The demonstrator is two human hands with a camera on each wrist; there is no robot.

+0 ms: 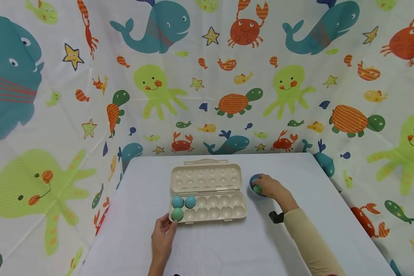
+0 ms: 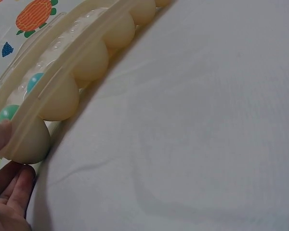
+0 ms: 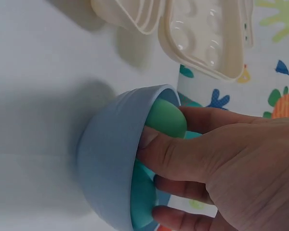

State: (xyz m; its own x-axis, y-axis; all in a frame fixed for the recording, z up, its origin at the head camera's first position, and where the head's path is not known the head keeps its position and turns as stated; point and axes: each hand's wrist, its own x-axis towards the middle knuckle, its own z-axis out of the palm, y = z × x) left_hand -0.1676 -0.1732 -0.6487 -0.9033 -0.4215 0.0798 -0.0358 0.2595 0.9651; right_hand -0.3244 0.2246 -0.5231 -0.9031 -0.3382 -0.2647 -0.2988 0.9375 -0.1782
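A cream egg carton (image 1: 207,221) lies with its lid folded back. Two blue eggs (image 1: 190,202) and a green egg (image 1: 177,214) occupy cups at its left end. My left hand (image 1: 162,237) grips that near left corner, thumb at the rim and fingers low against the cups, as the left wrist view shows. Inside the blue bowl (image 3: 108,154), my right hand (image 3: 216,159) has its thumb and fingers around another green egg (image 3: 166,118). Teal eggs (image 3: 142,197) sit below it in the bowl, partly hidden by the fingers.
The bowl stands on a white-covered table (image 1: 124,237), just right of the carton's lid (image 1: 206,178). A curtain (image 1: 200,126) printed with sea animals hangs behind the table and along both sides.
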